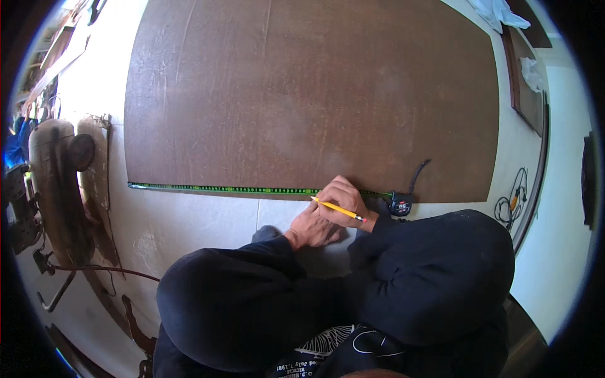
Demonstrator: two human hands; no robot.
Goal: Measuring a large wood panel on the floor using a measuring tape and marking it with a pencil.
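A yellow pencil [340,208] with a pink eraser is held in my right hand [343,192], its tip by the near edge of a large brown board [302,101]. Along that edge runs the green and black blade of a tape measure [233,189], from the board's left corner to a dark case [401,204] with a black strap at the right. My right hand rests over the blade. Just below and partly under it, my left hand [312,228] reaches up to the board's edge; most of its fingers are hidden.
My bent knees [441,271] in dark clothing flank my hands. To the left stands a worn, rounded wooden piece [57,189] beside a reddish cord [120,271]. A coiled cable [513,198] lies on the pale floor [214,220] at right. White plastic [495,12] sits far right.
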